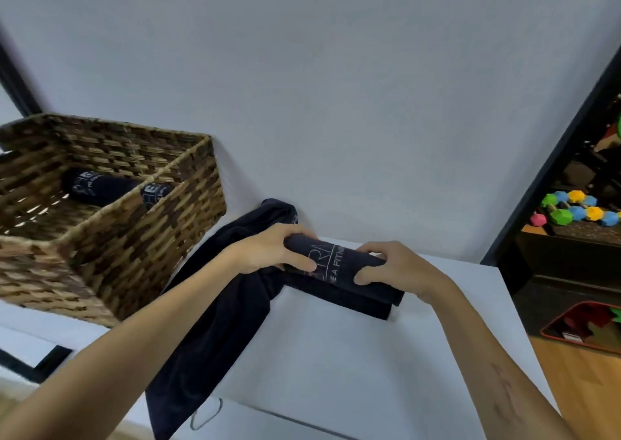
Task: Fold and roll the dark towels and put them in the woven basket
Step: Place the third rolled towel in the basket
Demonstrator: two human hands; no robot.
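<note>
1. Towel roll [339, 265], dark with white lettering, lies on the white tabletop [336, 349]; I have it by both ends.
2. My left hand [272, 250] curls round its left end; my right hand [393, 268] pinches the right end.
3. A loose dark towel [218, 322] drapes off the table edge, just left of it.
4. I see two rolled towels [100, 187] in the woven basket [141, 238], left.

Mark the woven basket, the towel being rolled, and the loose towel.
woven basket [141, 248]: head view, near side wall.
rolled towel [339, 261]: head view, printed middle of roll.
loose towel [215, 332]: head view, hanging part.
</note>
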